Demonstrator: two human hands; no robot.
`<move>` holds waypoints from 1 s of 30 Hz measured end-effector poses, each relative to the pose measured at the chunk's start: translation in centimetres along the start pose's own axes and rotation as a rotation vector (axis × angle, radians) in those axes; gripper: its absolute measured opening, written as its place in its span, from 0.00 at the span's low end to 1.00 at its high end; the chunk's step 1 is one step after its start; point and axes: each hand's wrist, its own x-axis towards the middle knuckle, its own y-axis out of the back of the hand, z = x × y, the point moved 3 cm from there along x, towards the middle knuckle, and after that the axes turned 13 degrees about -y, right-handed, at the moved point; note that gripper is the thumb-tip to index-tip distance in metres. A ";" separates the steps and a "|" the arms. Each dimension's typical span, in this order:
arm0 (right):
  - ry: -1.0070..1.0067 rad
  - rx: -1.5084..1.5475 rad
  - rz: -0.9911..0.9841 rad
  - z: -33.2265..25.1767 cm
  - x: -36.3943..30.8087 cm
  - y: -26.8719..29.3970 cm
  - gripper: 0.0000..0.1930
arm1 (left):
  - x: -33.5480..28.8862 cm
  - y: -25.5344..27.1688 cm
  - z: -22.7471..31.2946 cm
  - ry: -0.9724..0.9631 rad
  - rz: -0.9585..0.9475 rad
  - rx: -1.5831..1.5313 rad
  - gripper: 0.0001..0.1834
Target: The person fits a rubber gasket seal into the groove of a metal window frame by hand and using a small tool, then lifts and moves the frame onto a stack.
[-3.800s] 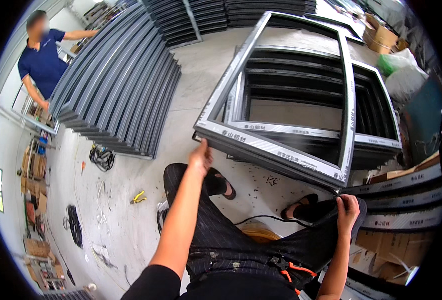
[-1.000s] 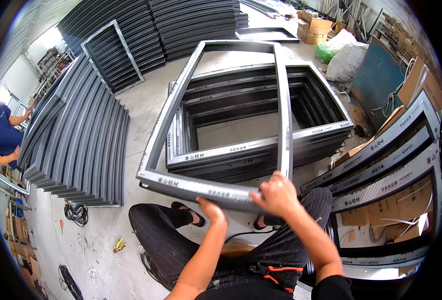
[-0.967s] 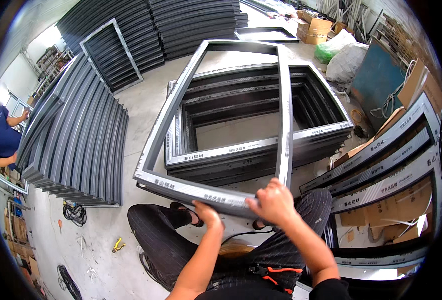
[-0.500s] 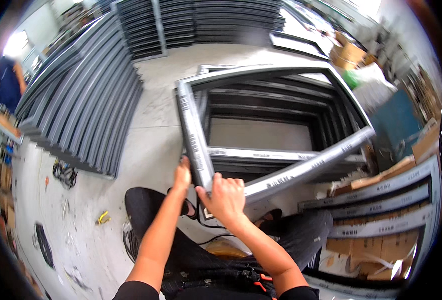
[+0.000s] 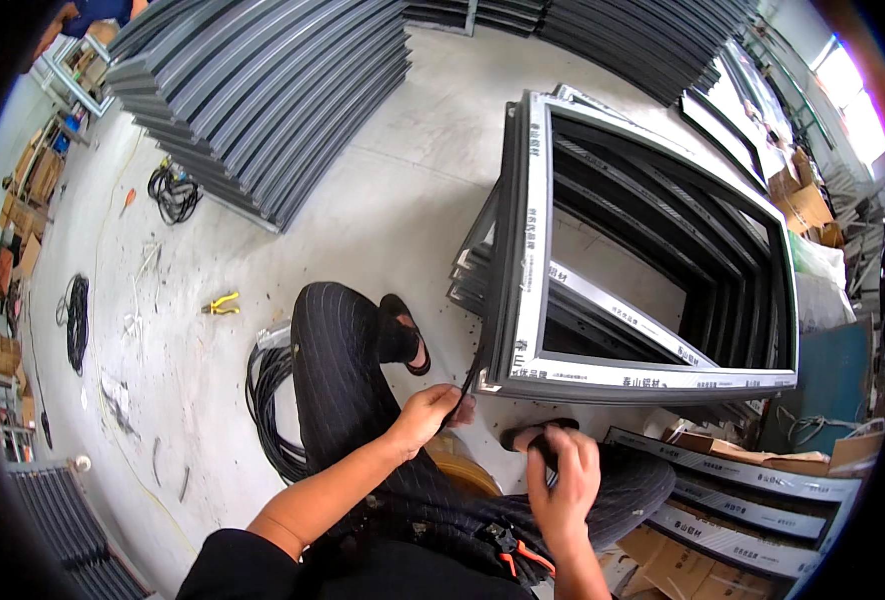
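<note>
My left hand (image 5: 428,415) is closed around a thin black strip (image 5: 455,405), which runs up to the near left corner of a dark rectangular frame. That frame (image 5: 535,230), faced with printed white film, lies on top of a stack of similar frames. Those below are turned at a different angle, and one bar (image 5: 628,312) crosses the opening. Over my right thigh, apart from the frame, my right hand (image 5: 566,480) has its fingers curled together; whatever they may hold is hidden.
A tall stack of grey frames (image 5: 263,110) stands left. Yellow-handled pliers (image 5: 223,304) and a black strip coil (image 5: 275,420) lie on the floor. Pliers with orange handles (image 5: 523,553) are at my waist. Film-covered frames (image 5: 743,510) and cardboard (image 5: 678,575) sit at the right.
The top frame, tilted in both my hands before, now lies flatter on the stack. Both hands have let go of it; the left has taken the black strip, the right has drawn back. The view has shifted.
</note>
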 end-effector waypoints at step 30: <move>-0.824 0.587 -1.042 2.6 1.6 -3.0 0.21 | -0.2 -1.5 -0.5 -0.026 0.084 -0.046 0.15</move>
